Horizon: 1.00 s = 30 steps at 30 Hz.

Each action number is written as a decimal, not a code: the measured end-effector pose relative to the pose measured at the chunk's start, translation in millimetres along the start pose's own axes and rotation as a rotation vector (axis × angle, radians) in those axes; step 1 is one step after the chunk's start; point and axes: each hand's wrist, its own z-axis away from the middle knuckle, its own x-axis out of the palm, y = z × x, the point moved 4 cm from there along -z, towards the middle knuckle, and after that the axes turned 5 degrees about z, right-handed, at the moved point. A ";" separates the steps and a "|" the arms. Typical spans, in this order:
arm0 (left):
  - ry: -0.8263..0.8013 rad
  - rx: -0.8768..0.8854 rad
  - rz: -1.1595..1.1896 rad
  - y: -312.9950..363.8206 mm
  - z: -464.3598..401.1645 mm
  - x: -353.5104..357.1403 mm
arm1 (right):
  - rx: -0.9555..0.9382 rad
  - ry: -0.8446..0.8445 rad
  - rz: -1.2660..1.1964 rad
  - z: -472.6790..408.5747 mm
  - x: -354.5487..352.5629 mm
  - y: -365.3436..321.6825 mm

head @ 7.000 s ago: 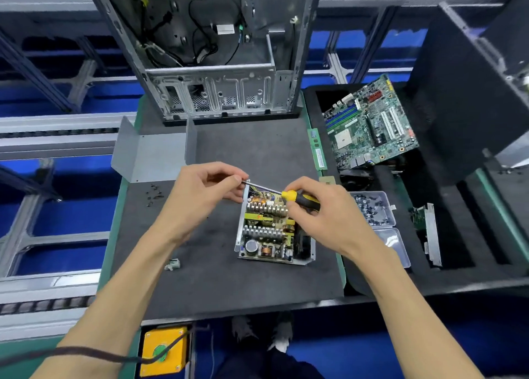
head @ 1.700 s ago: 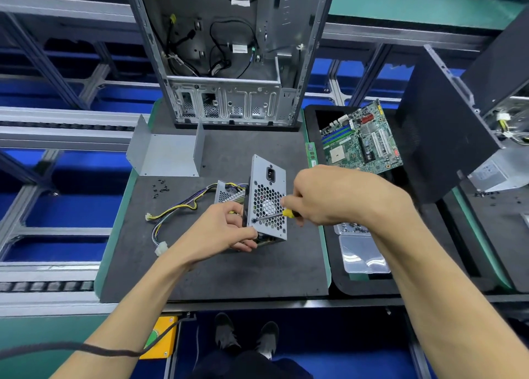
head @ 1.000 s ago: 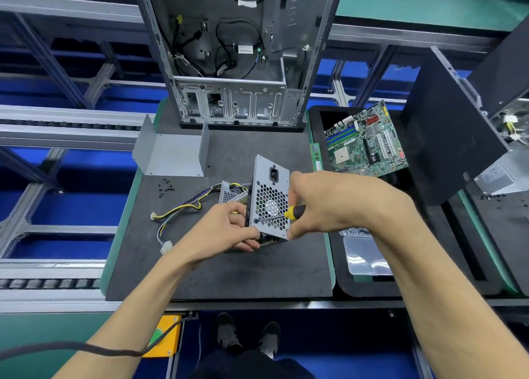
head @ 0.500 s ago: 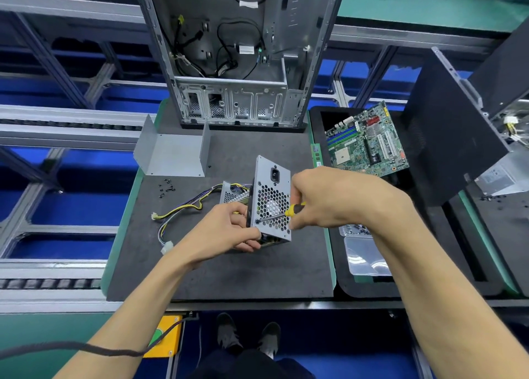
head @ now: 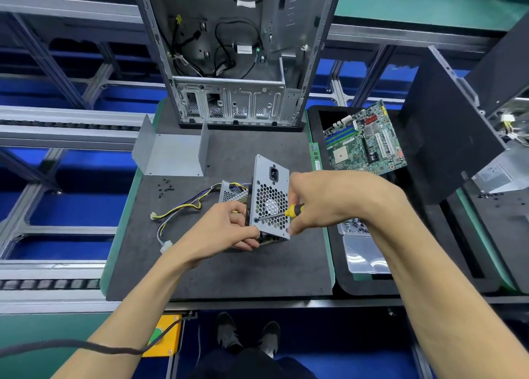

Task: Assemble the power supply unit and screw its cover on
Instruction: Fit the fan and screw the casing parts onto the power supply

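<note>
Head view looks down on a dark work mat (head: 229,270), with the power supply unit (head: 269,198) standing on edge near its centre, the perforated fan face toward the camera. At about 8 o'clock of the unit, the left hand (head: 226,229) has its fingers curled round the lower left edge of the housing and grips it. At 3 o'clock, the right hand (head: 329,198) is closed round the yellow-and-black handle of a screwdriver (head: 282,213), whose tip sits on the lower left corner of the fan face. Coloured cables (head: 183,209) trail from the unit toward 9 o'clock. A bent metal cover (head: 171,152) lies at 11 o'clock, with loose screws (head: 165,185) just below it.
</note>
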 end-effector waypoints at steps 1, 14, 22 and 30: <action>0.001 -0.001 -0.002 0.1 -0.3 0.5 | -0.009 0.029 -0.011 1.2 -2.2 -0.5; 0.004 -0.009 -0.023 0.1 1.5 0.3 | 0.022 0.054 -0.087 -2.2 1.4 5.8; -0.004 0.006 -0.053 2.5 -1.7 8.2 | -0.027 0.019 -0.048 -4.1 -2.3 6.3; -0.010 0.005 -0.075 4.0 -4.6 13.2 | -0.016 0.001 -0.065 -5.5 3.4 16.0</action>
